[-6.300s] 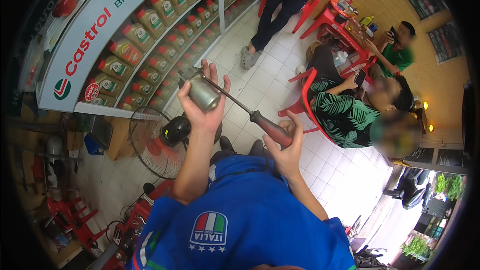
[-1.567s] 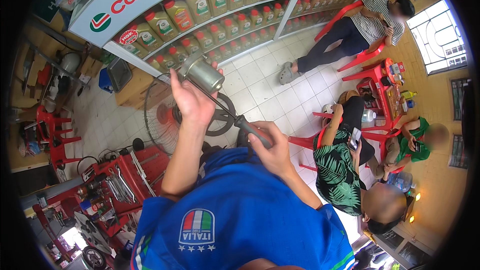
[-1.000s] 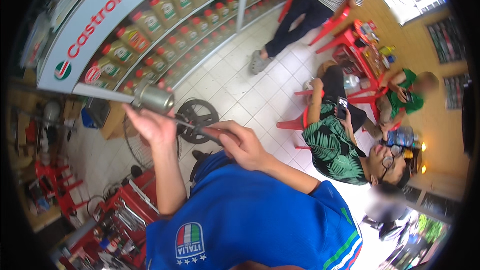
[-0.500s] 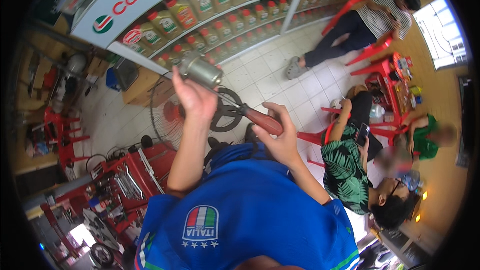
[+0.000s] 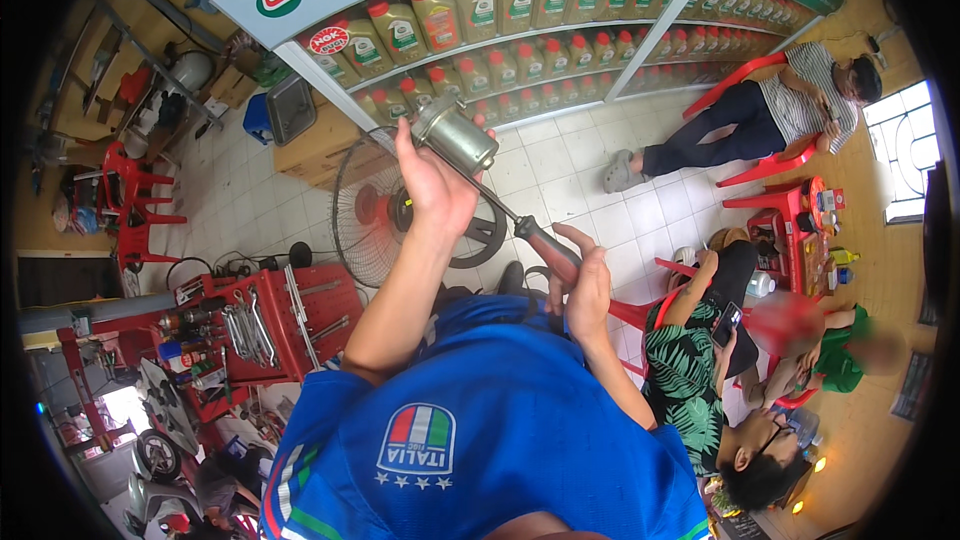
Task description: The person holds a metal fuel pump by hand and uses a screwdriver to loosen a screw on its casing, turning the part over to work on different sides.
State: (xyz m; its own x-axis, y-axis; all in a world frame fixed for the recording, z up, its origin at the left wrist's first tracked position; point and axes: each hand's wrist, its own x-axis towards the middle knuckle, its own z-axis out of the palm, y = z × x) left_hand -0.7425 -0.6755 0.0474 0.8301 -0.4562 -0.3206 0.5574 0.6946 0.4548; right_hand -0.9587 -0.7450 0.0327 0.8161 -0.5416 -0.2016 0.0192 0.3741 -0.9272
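In front of my chest, my left hand [image 5: 440, 188] is closed around a metal cylinder that looks like a small starter motor [image 5: 460, 136], tilted with its smooth end to the lower right. My right hand [image 5: 590, 292] holds a screwdriver [image 5: 550, 248] by its red and black handle. The screwdriver's shaft slants up and left to the underside of the motor. Its tip is hidden behind the motor and my left hand, so I cannot tell whether it touches a screw.
A standing fan [image 5: 372, 208] is just beyond my left forearm. At left, a red tool cart [image 5: 318, 312] bears wrenches [image 5: 250, 328]. Ahead stands a shelf of oil bottles [image 5: 515, 0]. A person in a leafy shirt [image 5: 682, 365] sits close at right; another person [image 5: 745, 125] sits farther back.
The view has swung, so the surroundings and both hands appear farther right. The motor and screwdriver stay in my hands. My right-hand fingers have shifted slightly on the handle.
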